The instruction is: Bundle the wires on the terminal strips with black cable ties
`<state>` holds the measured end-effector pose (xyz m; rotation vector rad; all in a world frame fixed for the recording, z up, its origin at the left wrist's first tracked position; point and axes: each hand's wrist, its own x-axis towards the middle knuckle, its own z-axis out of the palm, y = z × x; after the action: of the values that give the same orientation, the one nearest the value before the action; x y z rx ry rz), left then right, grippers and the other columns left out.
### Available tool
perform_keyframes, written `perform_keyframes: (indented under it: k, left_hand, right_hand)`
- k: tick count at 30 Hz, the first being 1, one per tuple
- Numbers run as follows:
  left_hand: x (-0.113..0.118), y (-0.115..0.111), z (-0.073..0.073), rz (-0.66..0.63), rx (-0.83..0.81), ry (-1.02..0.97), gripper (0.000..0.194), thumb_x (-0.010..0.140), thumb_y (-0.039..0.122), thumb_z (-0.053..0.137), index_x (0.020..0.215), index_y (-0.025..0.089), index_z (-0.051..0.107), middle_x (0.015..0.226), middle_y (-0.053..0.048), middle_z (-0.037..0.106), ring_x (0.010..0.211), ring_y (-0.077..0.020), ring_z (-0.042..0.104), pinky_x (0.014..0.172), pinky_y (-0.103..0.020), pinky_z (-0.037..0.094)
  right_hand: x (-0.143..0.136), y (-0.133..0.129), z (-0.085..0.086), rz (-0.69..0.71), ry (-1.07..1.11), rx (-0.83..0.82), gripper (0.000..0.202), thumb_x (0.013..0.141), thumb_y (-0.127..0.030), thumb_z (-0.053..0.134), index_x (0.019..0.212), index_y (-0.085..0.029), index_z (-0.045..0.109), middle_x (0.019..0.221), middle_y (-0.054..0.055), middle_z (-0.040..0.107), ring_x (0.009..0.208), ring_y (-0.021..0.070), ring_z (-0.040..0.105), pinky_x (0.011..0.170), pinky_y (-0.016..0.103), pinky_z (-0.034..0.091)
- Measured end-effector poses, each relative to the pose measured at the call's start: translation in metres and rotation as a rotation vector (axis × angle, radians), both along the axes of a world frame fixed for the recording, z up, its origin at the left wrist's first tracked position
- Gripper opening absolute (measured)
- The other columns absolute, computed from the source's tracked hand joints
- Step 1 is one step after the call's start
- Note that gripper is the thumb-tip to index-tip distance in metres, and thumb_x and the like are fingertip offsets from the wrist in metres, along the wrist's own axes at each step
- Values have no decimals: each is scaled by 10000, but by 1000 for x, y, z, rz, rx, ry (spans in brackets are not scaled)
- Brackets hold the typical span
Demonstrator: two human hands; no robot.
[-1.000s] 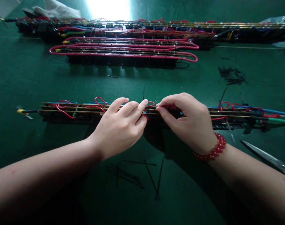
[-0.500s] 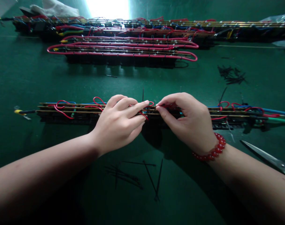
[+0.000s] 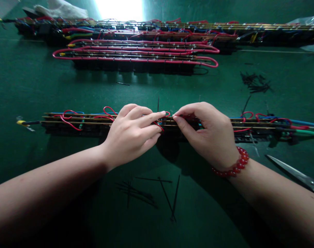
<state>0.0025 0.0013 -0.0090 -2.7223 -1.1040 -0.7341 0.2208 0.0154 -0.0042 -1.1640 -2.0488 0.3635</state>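
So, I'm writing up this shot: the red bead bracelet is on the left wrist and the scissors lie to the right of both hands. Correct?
Not quite: the head view shows the bracelet on the wrist of the right hand. The scissors part is correct.

I see the left hand (image 3: 132,134) lying across a long, wired circuit-board assembly (image 3: 94,124), the right hand (image 3: 211,129) pinching over it, and black cable ties (image 3: 153,179) in front on the green table (image 3: 43,75).
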Motion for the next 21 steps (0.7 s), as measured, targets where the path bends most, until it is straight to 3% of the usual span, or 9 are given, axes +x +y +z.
perform_keyframes:
  k: [7, 21]
  left_hand:
    - [1, -1, 0, 28, -73, -44, 138, 925, 235, 633, 873, 249, 760, 1283, 11, 723, 1079, -229, 651, 958, -432, 480]
    - [3, -1, -1, 23, -36, -53, 110, 911, 209, 635, 846, 229, 722, 1250, -14, 729, 1098, -234, 648, 969, -425, 496]
  right_hand:
    - [0, 1, 1, 9, -12, 3, 86, 915, -224, 620, 892, -258, 695, 847, 29, 730, 796, 219, 661, 673, 378, 528]
    - [1, 3, 0, 59, -34, 40, 91, 916, -234, 626, 863, -270, 691, 875, 28, 754, 831, 228, 679, 698, 392, 532]
